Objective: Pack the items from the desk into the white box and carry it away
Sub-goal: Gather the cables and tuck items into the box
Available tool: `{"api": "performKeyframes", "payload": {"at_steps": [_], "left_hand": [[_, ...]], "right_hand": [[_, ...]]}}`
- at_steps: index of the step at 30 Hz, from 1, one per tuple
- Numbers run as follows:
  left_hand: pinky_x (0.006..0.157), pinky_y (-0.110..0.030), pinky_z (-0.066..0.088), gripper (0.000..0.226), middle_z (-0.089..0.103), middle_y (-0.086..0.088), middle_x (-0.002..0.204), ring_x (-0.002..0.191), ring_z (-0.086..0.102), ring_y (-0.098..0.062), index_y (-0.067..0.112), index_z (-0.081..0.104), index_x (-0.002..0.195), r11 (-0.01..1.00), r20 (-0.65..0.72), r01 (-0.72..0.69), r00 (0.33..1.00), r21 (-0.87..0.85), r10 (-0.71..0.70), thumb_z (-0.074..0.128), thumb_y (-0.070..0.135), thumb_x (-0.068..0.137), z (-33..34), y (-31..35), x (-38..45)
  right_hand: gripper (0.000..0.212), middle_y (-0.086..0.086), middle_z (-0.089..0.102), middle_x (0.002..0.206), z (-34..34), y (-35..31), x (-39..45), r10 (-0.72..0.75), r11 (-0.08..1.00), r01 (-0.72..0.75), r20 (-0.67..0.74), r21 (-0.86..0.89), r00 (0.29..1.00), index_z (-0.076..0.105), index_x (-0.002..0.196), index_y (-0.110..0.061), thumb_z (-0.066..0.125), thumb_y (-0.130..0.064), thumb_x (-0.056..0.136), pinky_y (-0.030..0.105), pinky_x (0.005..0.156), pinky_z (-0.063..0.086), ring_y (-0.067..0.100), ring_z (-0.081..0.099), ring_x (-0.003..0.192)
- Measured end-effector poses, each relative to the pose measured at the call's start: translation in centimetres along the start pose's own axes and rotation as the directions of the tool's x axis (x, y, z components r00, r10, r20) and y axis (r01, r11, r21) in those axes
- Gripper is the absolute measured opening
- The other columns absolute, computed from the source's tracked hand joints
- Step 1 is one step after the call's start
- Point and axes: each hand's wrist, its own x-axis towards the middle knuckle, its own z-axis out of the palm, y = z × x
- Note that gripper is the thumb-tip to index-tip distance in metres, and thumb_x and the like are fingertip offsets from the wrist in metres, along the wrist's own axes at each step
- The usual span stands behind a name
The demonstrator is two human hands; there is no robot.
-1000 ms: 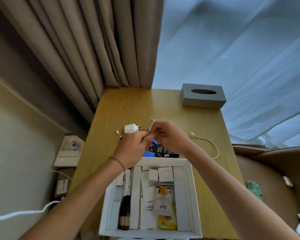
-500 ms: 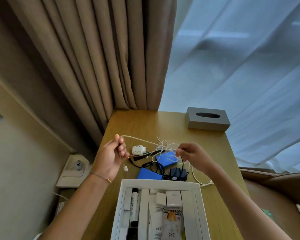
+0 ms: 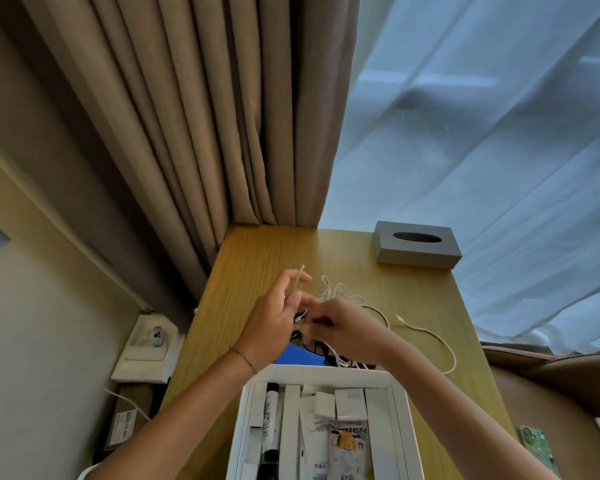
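The left hand (image 3: 274, 320) pinches a strand of the white cable (image 3: 426, 336) between thumb and fingers, a short pale length standing up past its fingertips, while the right hand (image 3: 343, 329) meets it just beside, fingers curled round the same tangle (exactly which strand each finger has is blurred). Both hover over the wooden desk (image 3: 257, 271), just beyond the far wall of the white box (image 3: 319, 370).

Going from the left: a wall socket plate on a white pad beside the desk, then the two hands, then the loose tail of the cable trailing across the desk to the right, its plug end lying free. A blue item (image 3: 297, 355) and dark cords sit under the hands, touching the box's far edge. A grey tissue box (image 3: 417, 249) stands well apart at the far right corner.

The box already holds a marker, slim white cartons and sachets. The step in hand looks like coiling the cable for packing; next, the trailing tail needs gathering in before the bundle goes into the box.
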Motion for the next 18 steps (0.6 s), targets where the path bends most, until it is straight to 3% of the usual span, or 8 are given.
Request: {"api": "performKeyframes", "payload": {"at_steps": [2,3,5,9,11,13,15,18], "left_hand": [[0.063,-0.032,0.055,0.023,0.068,0.0,0.071,0.065,0.064,-0.016,0.023,0.06,0.109,0.998,0.115,0.021,0.993,0.053,-0.027,0.039,0.014,0.107,-0.4,-0.1,-0.7],[0.056,-0.026,0.046,0.025,0.059,0.004,0.063,0.057,0.054,-0.012,0.017,0.062,0.097,0.998,0.152,0.025,0.988,0.054,-0.033,0.039,0.014,0.107,-0.5,0.0,-1.0],[0.055,-0.026,0.029,0.04,0.04,0.002,0.058,0.053,0.034,-0.01,0.005,0.051,0.071,0.998,0.186,0.053,0.981,0.034,-0.058,0.04,0.016,0.107,-0.5,0.4,-1.4],[0.046,-0.024,0.021,0.048,0.021,-0.002,0.054,0.048,0.017,-0.014,0.02,0.041,0.056,0.932,0.284,0.203,0.952,-0.299,-0.116,0.044,0.03,0.103,-1.7,2.0,-1.5],[0.045,-0.027,0.019,0.043,0.017,0.0,0.051,0.046,0.015,-0.015,0.019,0.034,0.058,0.778,0.284,0.278,0.949,-0.564,-0.133,0.048,0.032,0.096,-3.1,3.0,-1.6],[0.045,-0.026,0.022,0.043,0.019,0.003,0.049,0.043,0.019,-0.013,0.019,0.036,0.06,0.495,0.265,0.292,0.956,-0.819,-0.126,0.044,0.032,0.1,-4.9,3.7,-1.2],[0.048,-0.023,0.034,0.044,0.031,0.005,0.05,0.044,0.033,-0.009,0.019,0.043,0.063,0.271,0.188,0.215,0.975,-0.938,-0.122,0.037,0.032,0.105,-7.0,4.2,-0.4],[0.071,-0.032,0.059,0.043,0.067,-0.005,0.074,0.073,0.069,-0.018,0.016,0.053,0.068,0.205,0.02,0.055,0.985,-0.977,-0.169,0.04,0.033,0.105,-8.8,4.3,0.8]], "right_hand": [[0.023,-0.004,0.066,0.065,-1.2,0.2,0.1,0.019,0.998,-0.016,-0.052,0.064,0.998,0.072,0.079,-0.024,0.06,-0.027,0.098,0.018,0.049,0.037,0.003,0.045,0.047],[0.025,-0.003,0.062,0.062,-1.8,0.5,0.1,0.028,0.997,-0.023,-0.074,0.078,0.997,0.072,0.079,-0.02,0.06,-0.029,0.098,0.018,0.048,0.034,0.002,0.042,0.046],[0.029,-0.005,0.054,0.054,-2.7,0.9,0.2,0.034,0.995,-0.026,-0.077,0.101,0.996,0.072,0.075,-0.018,0.062,-0.034,0.098,0.016,0.046,0.03,0.003,0.038,0.044],[0.035,-0.009,0.048,0.056,-3.9,0.8,0.6,-0.028,0.957,0.031,-0.015,0.288,0.999,0.066,0.068,-0.023,0.061,-0.044,0.096,0.019,0.052,0.034,0.01,0.042,0.052],[0.036,-0.003,0.047,0.062,-3.9,1.2,1.0,-0.043,0.882,0.048,-0.021,0.468,0.999,0.06,0.068,-0.02,0.057,-0.039,0.099,0.024,0.061,0.037,0.017,0.041,0.059],[0.035,0.001,0.041,0.065,-3.3,1.9,1.3,-0.003,0.816,0.036,-0.059,0.577,0.998,0.054,0.07,-0.013,0.053,-0.029,0.101,0.026,0.064,0.035,0.018,0.036,0.062],[0.034,0.004,0.04,0.067,-2.0,2.8,1.4,0.077,0.811,-0.021,-0.071,0.585,0.994,0.053,0.072,-0.009,0.051,-0.022,0.104,0.028,0.065,0.034,0.019,0.036,0.063],[0.027,0.001,0.047,0.067,0.6,3.1,1.4,0.176,0.842,-0.143,-0.014,0.519,0.984,0.061,0.081,-0.006,0.053,-0.018,0.104,0.026,0.062,0.037,0.014,0.042,0.061]]}}
